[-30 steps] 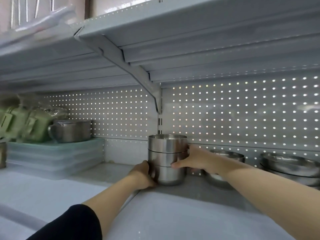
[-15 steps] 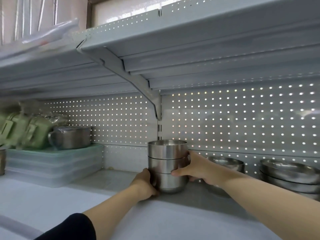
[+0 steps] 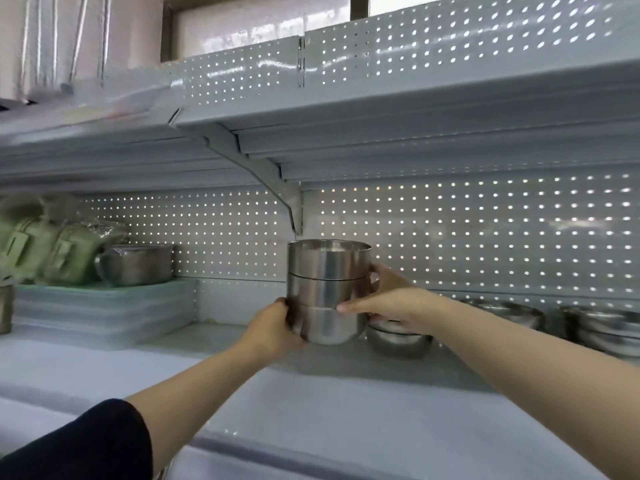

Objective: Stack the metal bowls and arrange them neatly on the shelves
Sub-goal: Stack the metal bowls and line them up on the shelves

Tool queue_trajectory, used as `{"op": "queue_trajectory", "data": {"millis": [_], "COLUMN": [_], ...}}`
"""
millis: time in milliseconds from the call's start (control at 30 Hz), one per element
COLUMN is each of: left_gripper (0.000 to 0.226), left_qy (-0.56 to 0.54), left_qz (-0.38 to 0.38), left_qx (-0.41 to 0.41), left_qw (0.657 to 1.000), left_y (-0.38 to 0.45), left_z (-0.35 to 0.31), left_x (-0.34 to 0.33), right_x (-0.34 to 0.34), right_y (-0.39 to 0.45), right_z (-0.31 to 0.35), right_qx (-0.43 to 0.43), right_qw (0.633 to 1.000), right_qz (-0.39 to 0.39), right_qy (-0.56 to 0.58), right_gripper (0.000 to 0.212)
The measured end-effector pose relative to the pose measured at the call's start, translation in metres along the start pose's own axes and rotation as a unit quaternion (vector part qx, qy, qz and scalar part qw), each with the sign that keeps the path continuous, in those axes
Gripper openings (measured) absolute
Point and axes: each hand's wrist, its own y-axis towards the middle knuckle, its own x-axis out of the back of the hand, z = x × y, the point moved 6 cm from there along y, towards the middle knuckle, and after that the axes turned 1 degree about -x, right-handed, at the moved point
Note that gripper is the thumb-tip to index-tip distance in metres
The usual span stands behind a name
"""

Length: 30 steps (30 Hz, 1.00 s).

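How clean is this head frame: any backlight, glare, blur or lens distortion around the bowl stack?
Head view: daylight shines through the perforated back panel as bright dots; soft reflections streak the stack of bowls, which is sharp, as are both hands, left and right; the green packages at far left are smeared; wide-angle bending curves the shelf edges.

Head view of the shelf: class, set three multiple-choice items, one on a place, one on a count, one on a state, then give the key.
1. The metal mug stands on:
A. clear plastic containers
B. the upper shelf
C. the bowl stack

2. Bowls in the held stack of metal bowls:
A. one
B. three
C. six

3. The stack is gripped by:
A. neither hand
B. left hand only
C. both hands

Key: A, the containers lie under it; B, two seams divide three walls; C, left hand and right hand clasp its sides.
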Motion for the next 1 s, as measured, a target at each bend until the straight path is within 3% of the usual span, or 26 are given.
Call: {"op": "queue_trajectory", "data": {"millis": [167,400,567,867,1000], "left_gripper": [0.039,0.042,0.039,0.040,0.040], "left_qy": [-0.021,-0.105,-0.141,-0.173,-0.187], "left_qz": [0.030,0.080,0.134,0.189,0.213], "left_qx": [-0.033,-0.094,-0.139,-0.208,-0.237], "left_qw": [0.999,0.987,0.971,0.944,0.929], "left_y": [-0.040,-0.088,-0.113,-0.162,-0.186], "left_z": [-0.039,-0.104,-0.157,-0.294,-0.363], "left_x": [-0.002,-0.028,-0.058,-0.124,-0.166], "right_x": [0.024,0.070,0.114,0.223,0.284], "right_y": [-0.058,-0.142,-0.203,-0.322,-0.382], "right_z": [0.015,0.025,0.029,0.018,0.009], "right_qx": [-0.035,-0.050,-0.068,-0.124,-0.165], "right_qw": [0.998,0.994,0.985,0.967,0.948], "right_qz": [-0.031,-0.076,-0.120,-0.201,-0.247], "right_qy": [-0.042,-0.062,-0.102,-0.096,-0.112], "right_gripper": [0.063,0.048,0.060,0.051,0.063]}}
